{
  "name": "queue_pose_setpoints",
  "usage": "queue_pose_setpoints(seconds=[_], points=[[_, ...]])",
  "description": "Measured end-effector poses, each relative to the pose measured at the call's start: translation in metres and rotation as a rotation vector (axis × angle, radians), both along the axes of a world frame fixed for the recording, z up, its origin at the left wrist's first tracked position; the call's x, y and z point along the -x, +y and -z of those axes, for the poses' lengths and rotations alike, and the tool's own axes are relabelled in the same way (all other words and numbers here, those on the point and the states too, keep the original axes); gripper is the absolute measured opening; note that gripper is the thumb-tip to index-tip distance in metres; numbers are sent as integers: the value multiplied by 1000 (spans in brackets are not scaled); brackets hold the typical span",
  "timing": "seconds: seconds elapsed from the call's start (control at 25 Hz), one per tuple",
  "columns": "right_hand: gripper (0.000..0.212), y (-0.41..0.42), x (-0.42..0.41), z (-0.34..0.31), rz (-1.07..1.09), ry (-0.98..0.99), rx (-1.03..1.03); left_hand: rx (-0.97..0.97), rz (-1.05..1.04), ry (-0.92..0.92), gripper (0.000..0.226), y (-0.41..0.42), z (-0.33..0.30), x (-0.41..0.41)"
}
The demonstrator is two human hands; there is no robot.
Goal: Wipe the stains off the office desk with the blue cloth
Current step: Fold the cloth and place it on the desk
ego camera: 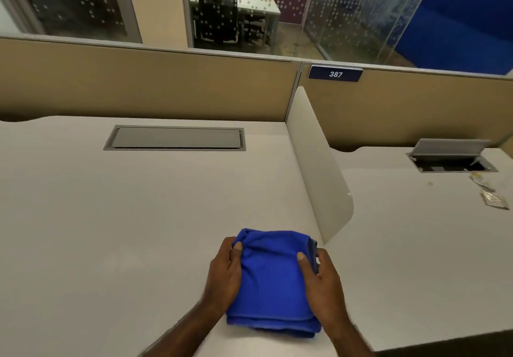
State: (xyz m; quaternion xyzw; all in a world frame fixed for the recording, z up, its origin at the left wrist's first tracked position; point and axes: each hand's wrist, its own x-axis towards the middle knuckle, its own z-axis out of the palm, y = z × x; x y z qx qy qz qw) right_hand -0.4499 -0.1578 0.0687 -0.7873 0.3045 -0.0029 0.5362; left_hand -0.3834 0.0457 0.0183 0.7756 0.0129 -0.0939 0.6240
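A folded blue cloth [273,281] lies on the pale office desk [125,218] near its front edge. My left hand [224,273] grips the cloth's left side, thumb on top. On the cloth's right side, my right hand [322,276] holds it the same way. No stain shows clearly on the desk around the cloth.
A closed grey cable hatch [175,138] sits at the desk's back. A white divider panel [319,162] separates the neighbouring desk, which has an open cable hatch [451,157] and some wrappers [494,200]. Tan partition walls [138,84] with a "387" sign [335,74] stand behind.
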Motion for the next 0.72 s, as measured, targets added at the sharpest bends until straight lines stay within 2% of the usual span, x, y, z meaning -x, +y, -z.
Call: queue_pose_setpoints(seconds=[0.12,0.2,0.24,0.32,0.4,0.48,0.6,0.72], points=[[30,-6,-47,-6,-15,79,-346,19,-58,123,34,6,-11,-46],[43,-14,-85,-9,-104,124,-431,5,-59,237,48,8,-23,-84],[49,-17,-105,-12,-145,141,-423,34,-32,298,50,9,-27,-104],[55,-23,-147,-18,-164,156,-380,212,46,397,40,11,-35,-141],[55,-30,-196,-22,-123,128,-351,345,103,422,38,10,-41,-184],[59,-38,-246,-27,-104,80,-283,385,93,398,41,4,-45,-228],[79,-49,-325,-26,-146,43,-178,403,72,382,45,-15,-52,-298],[80,-55,-398,-23,-94,-51,-94,411,80,324,50,-35,-61,-368]])
